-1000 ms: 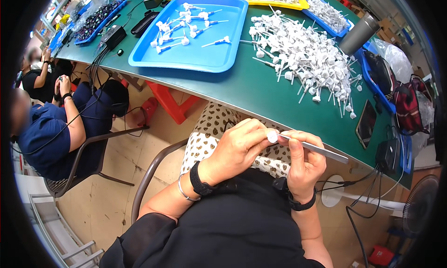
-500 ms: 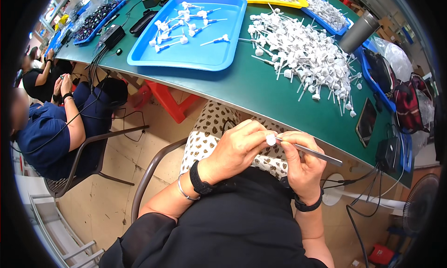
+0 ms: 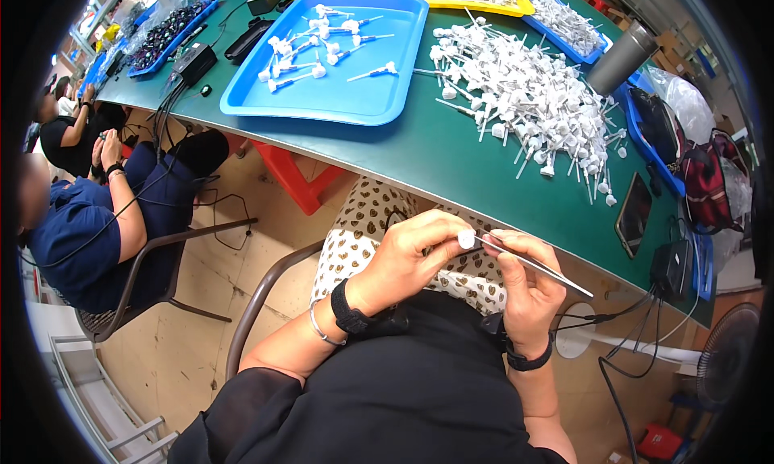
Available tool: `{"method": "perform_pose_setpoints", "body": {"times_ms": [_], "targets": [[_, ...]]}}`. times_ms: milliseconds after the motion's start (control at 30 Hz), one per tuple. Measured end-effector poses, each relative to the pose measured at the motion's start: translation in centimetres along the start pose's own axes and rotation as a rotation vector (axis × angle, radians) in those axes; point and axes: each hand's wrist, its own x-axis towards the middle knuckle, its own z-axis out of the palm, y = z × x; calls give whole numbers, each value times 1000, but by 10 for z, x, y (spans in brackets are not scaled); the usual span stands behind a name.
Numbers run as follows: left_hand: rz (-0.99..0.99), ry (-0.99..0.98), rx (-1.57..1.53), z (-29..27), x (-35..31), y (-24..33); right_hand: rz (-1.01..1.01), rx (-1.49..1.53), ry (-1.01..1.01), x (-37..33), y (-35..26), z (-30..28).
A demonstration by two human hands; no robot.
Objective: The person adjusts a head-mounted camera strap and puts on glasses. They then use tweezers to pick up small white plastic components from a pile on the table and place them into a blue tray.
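Observation:
Over my lap, by the table's near edge, my left hand (image 3: 415, 250) pinches a small white plastic part with a round cap-like head (image 3: 467, 238). My right hand (image 3: 528, 282) is closed on a slim flat metal tool (image 3: 568, 282), perhaps tweezers; its tip is at the part's head. Whether tip and part touch is too small to tell. Beyond my hands, a blue tray (image 3: 355, 109) holds several white parts with blue-banded stems. To its right a large heap of similar white stemmed parts (image 3: 524, 93) lies loose on the green table (image 3: 419, 153).
Yellow trays (image 3: 472, 4) and a blue tray of white parts (image 3: 564, 20) stand at the back. On the right are a grey metal flask (image 3: 621, 57), a phone (image 3: 634, 214) and a black adapter box with cables (image 3: 671, 266). A co-worker (image 3: 89, 222) sits at left.
The metal tool has turned in my right hand, now showing its narrow edge, and its tip has drawn slightly back from the white part. My left hand has barely moved.

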Motion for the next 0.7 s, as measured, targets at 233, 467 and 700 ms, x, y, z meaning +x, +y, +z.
{"method": "perform_pose_setpoints", "body": {"times_ms": [233, 467, 700], "targets": [[-7, 3, 0, 2, 0, 0, -64, -132, -91, -2, 2, 2], [14, 5, 35, 2, -1, 2, -53, -178, -80, -3, 2, 3], [47, 19, 46, 2, -1, 1, -21, -132, -69, 0, -1, 6]]}}
